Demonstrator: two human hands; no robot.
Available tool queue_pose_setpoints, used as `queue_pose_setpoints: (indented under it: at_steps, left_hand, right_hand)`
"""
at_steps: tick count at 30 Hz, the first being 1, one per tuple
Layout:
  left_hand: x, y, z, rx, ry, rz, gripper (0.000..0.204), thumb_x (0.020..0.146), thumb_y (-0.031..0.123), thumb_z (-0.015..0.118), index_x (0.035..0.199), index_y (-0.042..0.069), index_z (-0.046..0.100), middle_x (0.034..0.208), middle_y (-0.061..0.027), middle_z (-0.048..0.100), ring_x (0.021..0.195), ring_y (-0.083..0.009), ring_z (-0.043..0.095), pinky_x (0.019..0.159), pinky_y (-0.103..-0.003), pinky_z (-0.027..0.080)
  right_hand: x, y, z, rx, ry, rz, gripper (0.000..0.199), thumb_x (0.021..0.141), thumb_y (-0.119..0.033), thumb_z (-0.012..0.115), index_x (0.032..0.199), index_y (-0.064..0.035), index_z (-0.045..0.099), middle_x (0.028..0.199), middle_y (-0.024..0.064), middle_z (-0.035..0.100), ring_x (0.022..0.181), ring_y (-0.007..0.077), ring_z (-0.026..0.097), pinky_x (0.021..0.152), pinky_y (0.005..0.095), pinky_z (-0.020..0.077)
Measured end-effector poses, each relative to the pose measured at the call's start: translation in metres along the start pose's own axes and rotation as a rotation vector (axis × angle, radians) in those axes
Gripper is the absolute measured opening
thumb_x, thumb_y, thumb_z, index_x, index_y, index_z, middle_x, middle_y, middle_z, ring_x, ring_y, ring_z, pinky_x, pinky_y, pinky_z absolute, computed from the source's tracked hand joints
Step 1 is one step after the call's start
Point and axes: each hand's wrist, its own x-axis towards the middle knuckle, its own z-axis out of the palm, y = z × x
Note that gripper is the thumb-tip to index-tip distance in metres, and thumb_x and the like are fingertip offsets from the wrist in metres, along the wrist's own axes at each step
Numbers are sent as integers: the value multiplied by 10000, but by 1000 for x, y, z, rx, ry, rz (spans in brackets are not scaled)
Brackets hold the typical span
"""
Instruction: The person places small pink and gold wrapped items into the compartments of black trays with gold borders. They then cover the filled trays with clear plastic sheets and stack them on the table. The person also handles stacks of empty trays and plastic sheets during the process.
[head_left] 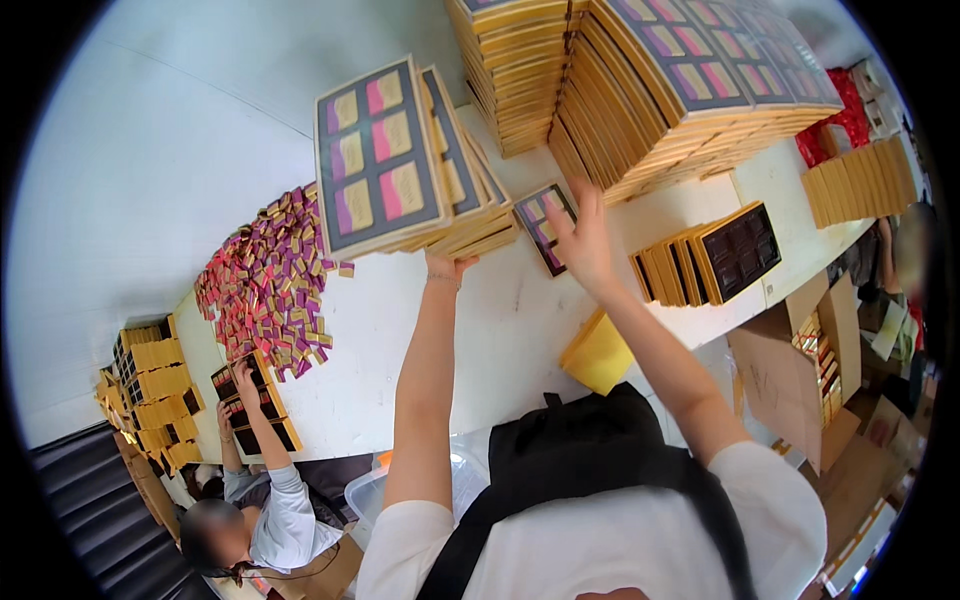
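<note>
Yellow pad (597,353) by near edge of white table (500,310); open room beyond. Left hand (449,265) holds box stack (385,160) from beneath, probably bearing weight. Right hand (583,240), fingers spread, at single box (540,232) lying on table; contact unclear. Farther, tall stacks (620,110) limit reach.

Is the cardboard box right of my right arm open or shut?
Open: the cardboard box has flaps spread, with packages showing inside.
</note>
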Motion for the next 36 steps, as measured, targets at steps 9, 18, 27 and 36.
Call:
queue_pose_setpoints:
  at_steps: [9, 18, 27, 36]
  left_hand:
    - [-3, -8, 1, 18, -52, -6, 386, 898, 458, 524, 1092, 126, 552, 922, -91, 633, 721, -244, 633, 448, -338, 492]
    - [31, -67, 52, -113, -116, -54, 392, 934, 420, 485, 1179, 119, 545, 1070, -81, 619, 900, -254, 623, 668, -475, 538]
    - [36, -79, 123, 12, -78, -77, 495, 978, 438, 386, 1365, 133, 426, 1268, -55, 536, 1113, -236, 540, 893, -451, 458]
    - [29, -41, 138, -153, -180, -72, 659, 916, 608, 387, 1390, 151, 410, 1390, -36, 463, 1286, -246, 422, 997, -465, 369]
  right_hand:
    - [-51, 68, 22, -793, -292, 294, 979, 718, -345, 719, 1473, -69, 161, 1403, 227, 265, 1211, 463, 354, 953, 640, 313]
    - [-162, -38, -125, 644, -204, 769, 778, 759, -236, 570, 1452, -29, 282, 1410, 136, 375, 1291, 232, 374, 1034, 326, 326]
    - [-174, -50, -145, 689, -345, 761, 865, 687, -309, 597, 1448, -27, 296, 1431, 142, 369, 1344, 239, 304, 1109, 347, 198]
    - [-141, -90, -182, 683, -541, 447, 917, 660, -412, 647, 1419, -2, 335, 1391, 144, 366, 1345, 266, 291, 1112, 364, 160]
